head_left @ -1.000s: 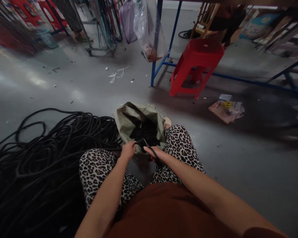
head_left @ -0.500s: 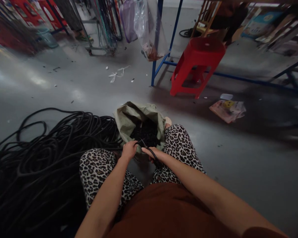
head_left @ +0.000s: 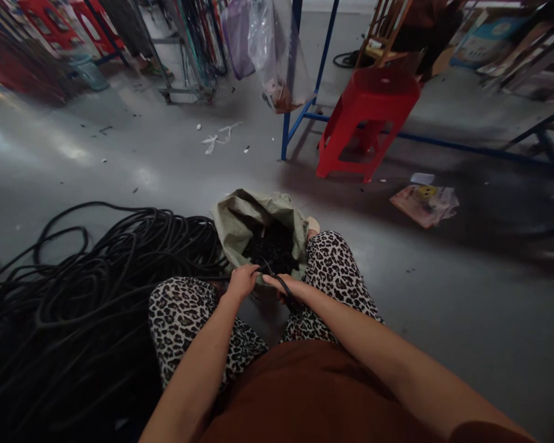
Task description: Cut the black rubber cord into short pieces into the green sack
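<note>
My left hand is closed on the end of a black cord, which runs back toward the large coiled heap on the floor at the left. In my right hand are black-handled scissors; their blades point up and left, by the cord just past my left fingertips. Whether the blades touch the cord is hard to tell. Below both hands, between my knees, stands an open pale green woven sack with short black pieces inside.
A red plastic stool stands ahead on the right beside a blue table frame. A clear plastic bag hangs from the frame. Flat packaging lies on the floor at the right. A wheeled rack with hanging cords stands at the back.
My left hand has shifted slightly to the right with the cord, closer to the scissors. My right hand has stayed nearly in place.
</note>
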Demonstrator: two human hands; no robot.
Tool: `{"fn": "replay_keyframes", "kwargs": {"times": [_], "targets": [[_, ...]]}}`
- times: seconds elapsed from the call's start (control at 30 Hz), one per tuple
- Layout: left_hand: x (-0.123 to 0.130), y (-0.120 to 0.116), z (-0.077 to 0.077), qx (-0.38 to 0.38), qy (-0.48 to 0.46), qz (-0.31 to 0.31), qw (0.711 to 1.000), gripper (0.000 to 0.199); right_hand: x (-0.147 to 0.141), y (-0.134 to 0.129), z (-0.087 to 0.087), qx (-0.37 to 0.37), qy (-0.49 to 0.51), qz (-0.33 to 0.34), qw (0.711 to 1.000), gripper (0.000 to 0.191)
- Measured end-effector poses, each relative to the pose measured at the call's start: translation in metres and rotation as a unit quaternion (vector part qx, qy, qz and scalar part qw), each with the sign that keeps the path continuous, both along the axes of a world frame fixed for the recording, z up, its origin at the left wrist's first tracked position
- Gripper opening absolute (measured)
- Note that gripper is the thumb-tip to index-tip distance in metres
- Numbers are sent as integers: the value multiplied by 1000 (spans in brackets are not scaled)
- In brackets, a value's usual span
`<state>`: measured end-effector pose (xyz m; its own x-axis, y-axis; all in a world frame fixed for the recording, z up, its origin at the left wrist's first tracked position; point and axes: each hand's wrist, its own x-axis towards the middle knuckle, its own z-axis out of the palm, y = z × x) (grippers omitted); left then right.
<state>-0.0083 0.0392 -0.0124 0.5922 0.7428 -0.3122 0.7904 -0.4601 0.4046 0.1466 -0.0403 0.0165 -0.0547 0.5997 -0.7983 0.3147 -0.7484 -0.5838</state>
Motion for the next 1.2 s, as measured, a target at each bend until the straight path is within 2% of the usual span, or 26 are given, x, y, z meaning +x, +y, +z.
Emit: {"fn": "replay_keyframes", "kwargs": {"times": [0.27, 0.7, 1.2], "targets": [[1, -1, -1, -9, 19, -16, 1000, 32, -1, 3, 1, -2, -25, 10, 1000, 49], [-5, 1, -7, -11, -9, 12, 1000, 35, 0, 3, -5, 5, -38, -46, 998, 41], [-6, 2, -8, -27, 43, -2, 999, 33, 4, 4, -11, 16, -80, -46, 996, 38]]}}
